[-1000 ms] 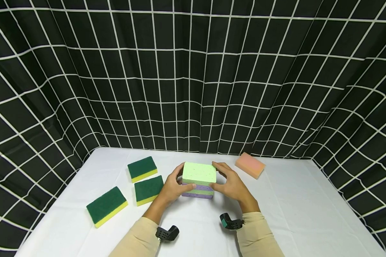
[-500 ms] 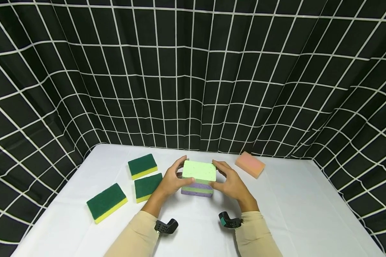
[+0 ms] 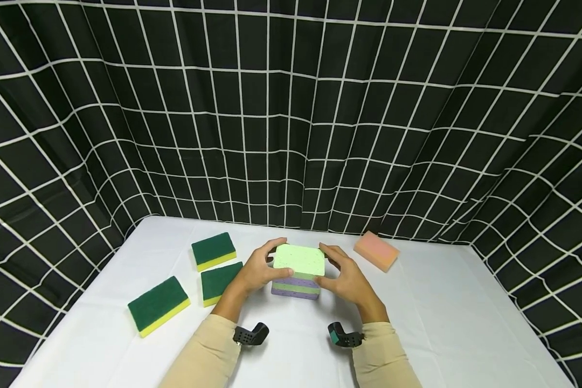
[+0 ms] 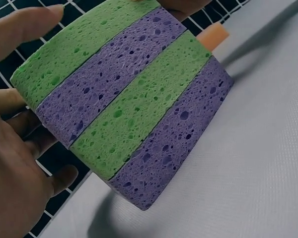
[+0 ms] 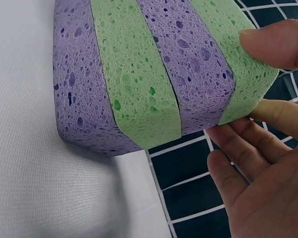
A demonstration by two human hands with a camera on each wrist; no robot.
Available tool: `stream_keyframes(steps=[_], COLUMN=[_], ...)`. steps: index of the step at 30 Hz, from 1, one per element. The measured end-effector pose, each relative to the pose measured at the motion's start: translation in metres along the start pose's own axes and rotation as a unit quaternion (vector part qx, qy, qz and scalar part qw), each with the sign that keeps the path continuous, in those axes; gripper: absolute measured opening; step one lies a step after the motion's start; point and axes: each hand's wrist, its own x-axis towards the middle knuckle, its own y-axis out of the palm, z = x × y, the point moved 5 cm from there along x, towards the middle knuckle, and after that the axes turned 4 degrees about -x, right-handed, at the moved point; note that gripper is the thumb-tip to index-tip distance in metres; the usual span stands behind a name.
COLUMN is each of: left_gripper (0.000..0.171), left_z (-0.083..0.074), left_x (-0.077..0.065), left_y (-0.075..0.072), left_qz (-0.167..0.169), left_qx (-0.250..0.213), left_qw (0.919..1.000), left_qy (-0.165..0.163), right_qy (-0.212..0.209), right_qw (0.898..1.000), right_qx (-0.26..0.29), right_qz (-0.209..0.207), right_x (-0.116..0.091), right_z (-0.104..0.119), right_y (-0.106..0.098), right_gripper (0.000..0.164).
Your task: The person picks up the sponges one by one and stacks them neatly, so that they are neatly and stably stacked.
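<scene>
A neat stack of cellulose sponges stands on the white table, green and purple by turns, with a light green sponge on top and a purple sponge at the bottom. My right hand holds the top sponge at its right end, thumb on the front face and fingers around the back. My left hand is at the left end, fingers spread and loosely bent. In the left wrist view, its thumb shows just off the top sponge's edge. Its other fingers are partly hidden behind the stack.
To the left lie three yellow sponges with dark green scouring tops: a back one, a middle one partly behind my left forearm, and a front one. An orange-pink sponge lies at the back right. A black gridded curtain surrounds the table.
My left thumb has risen from the purple layer to the top sponge's front edge, and its index finger has lifted and extended at the back. My right hand keeps its place.
</scene>
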Motion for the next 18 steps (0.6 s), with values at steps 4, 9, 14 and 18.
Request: stream_keyframes(steps=[4, 9, 14, 18], left_gripper=[0.074, 0.075, 0.075, 0.075], left_z=[0.018, 0.042, 0.045, 0.045], left_x=[0.005, 0.01, 0.01, 0.01], left_y=[-0.002, -0.003, -0.003, -0.003], left_qz=[-0.005, -0.016, -0.021, -0.022], left_qx=[-0.004, -0.03, -0.047, -0.045], left_qw=[0.9999, 0.9991, 0.9983, 0.9985], left_qy=[-0.009, -0.026, -0.027, -0.025], right_qy=[0.003, 0.005, -0.008, -0.024], right_qw=[1.0, 1.0, 1.0, 0.999], right_qx=[0.002, -0.002, -0.008, -0.006], right_qz=[-0.001, 0.003, -0.004, -0.022], right_x=[-0.001, -0.002, -0.002, -0.003], right_z=[0.0, 0.0, 0.002, 0.006], right_y=[0.001, 0.0, -0.003, -0.008], right_gripper=[0.076, 0.076, 0.075, 0.074])
